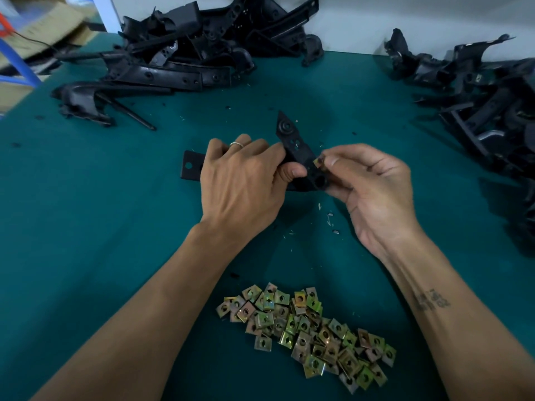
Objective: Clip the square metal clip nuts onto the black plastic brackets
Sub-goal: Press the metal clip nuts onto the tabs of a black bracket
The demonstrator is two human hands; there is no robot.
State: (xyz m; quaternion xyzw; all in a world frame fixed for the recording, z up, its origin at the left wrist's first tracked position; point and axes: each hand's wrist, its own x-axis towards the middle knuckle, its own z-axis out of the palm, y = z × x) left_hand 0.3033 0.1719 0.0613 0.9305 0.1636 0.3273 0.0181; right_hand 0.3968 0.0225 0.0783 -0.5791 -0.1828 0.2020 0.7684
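**Clip nut held at the bracket's edge**

The left hand (pixel 246 178) grips a black plastic bracket (pixel 298 151) just above the green table (pixel 115 227), thumb curled against its side. The right hand (pixel 373 189) pinches a square metal clip nut (pixel 318 162) between thumb and fingertips, touching the bracket's right edge. A heap of loose clip nuts (pixel 309 328) lies near, between the forearms. Piles of black brackets sit far left (pixel 179 53) and right (pixel 486 96).
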